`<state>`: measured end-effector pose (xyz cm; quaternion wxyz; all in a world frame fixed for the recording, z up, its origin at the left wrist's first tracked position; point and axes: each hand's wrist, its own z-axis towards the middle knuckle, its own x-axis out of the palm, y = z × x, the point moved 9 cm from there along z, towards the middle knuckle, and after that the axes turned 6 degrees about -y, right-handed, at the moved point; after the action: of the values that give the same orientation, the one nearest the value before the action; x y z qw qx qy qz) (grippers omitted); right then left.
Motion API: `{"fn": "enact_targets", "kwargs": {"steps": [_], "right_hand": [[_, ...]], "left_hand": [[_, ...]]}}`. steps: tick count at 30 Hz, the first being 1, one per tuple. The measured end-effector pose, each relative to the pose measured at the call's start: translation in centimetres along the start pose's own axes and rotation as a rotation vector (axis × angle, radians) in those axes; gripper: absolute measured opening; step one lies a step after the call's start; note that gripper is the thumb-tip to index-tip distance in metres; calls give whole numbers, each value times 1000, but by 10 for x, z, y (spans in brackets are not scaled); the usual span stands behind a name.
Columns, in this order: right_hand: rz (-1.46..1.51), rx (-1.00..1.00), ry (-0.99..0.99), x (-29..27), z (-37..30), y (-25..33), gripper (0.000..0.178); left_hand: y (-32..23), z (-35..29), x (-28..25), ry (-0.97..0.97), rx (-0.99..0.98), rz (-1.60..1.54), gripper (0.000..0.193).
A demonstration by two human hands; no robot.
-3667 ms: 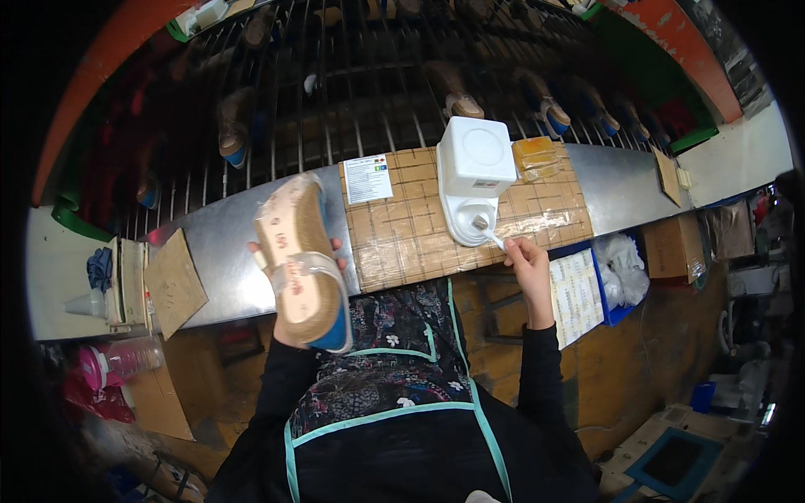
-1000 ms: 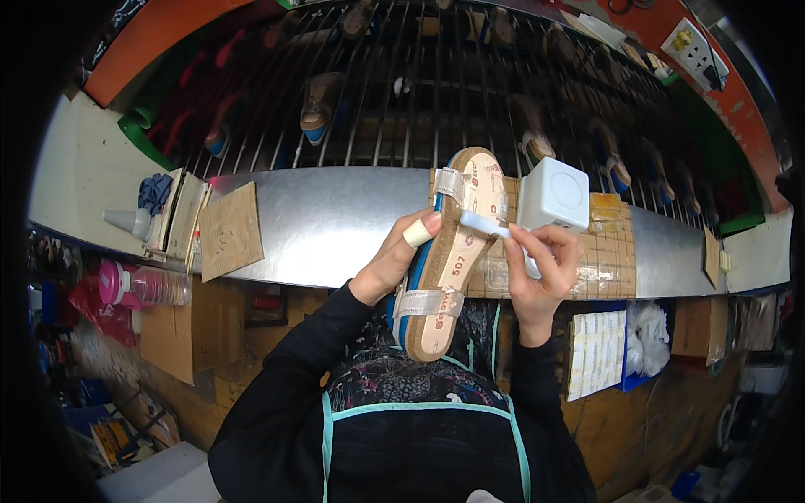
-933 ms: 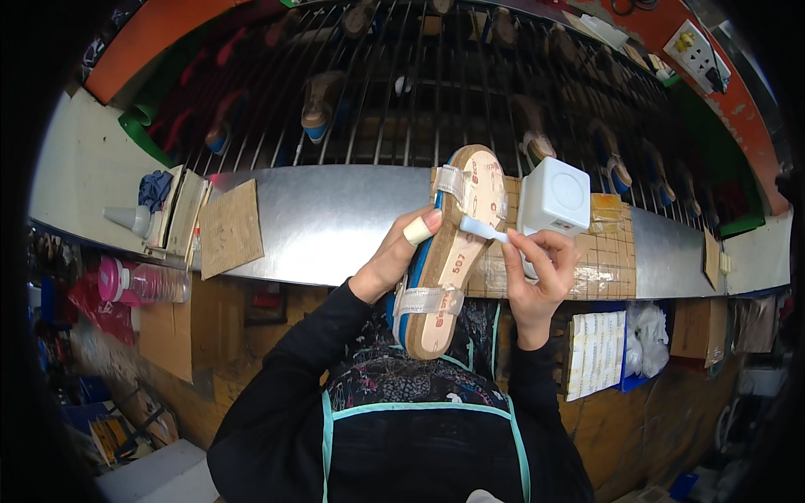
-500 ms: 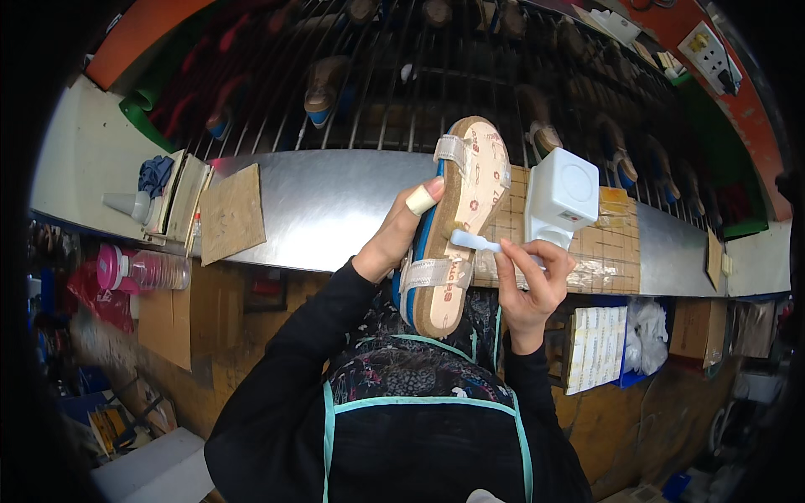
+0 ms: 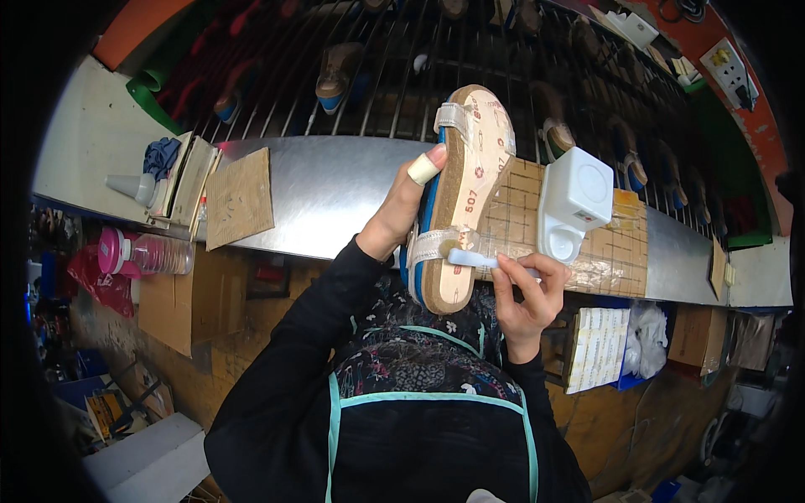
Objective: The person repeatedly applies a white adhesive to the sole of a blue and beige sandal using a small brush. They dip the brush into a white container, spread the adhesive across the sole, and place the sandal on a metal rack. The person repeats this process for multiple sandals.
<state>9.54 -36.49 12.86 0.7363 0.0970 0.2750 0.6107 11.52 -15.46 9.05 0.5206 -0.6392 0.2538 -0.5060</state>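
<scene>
My left hand [image 5: 397, 206], a pale wrap around its thumb, grips the blue side of a sandal [image 5: 472, 189]. The sandal is held with its underside up, showing a cork rim, a pale middle with red print and clear-looking straps folded over the edge. In my right hand [image 5: 530, 303] is a small brush [image 5: 475, 259] with a pale blue-white handle, pinched between thumb and fingers. The brush's head touches the sandal's underside beside the lower strap end. Right of the sandal, a white plastic dispenser [image 5: 579, 191] with a small cup at its front stands on a cardboard mat [image 5: 619, 264].
Beyond the metal worktop [image 5: 335, 189], several shoes lie on a rack of metal bars [image 5: 381, 88]. A cardboard piece [image 5: 241, 199], a grey cone [image 5: 130, 186] and a pink-lidded bottle [image 5: 159, 253] are at left. A yellowish block [image 5: 627, 201] sits behind the dispenser.
The brush has moved down along the sandal's underside, from its middle to the lower strap end. In the picture, the sandal sits slightly higher.
</scene>
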Motion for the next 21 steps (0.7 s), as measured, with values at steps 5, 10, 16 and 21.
{"fn": "enact_targets", "kwargs": {"steps": [5,10,16,21], "right_hand": [[-9,-139,29,-5,4,14,28],[44,-28,-62,0,45,-16,24],[16,140,31,17,46,-31,19],[178,280,227,24,-4,-11,18]], "left_hand": [[1,-2,-3,-1,-22,-46,68],[6,-8,7,42,-68,-59,70],[-5,-19,0,14,12,-55,72],[-10,-22,-40,-156,62,-101,70]]}}
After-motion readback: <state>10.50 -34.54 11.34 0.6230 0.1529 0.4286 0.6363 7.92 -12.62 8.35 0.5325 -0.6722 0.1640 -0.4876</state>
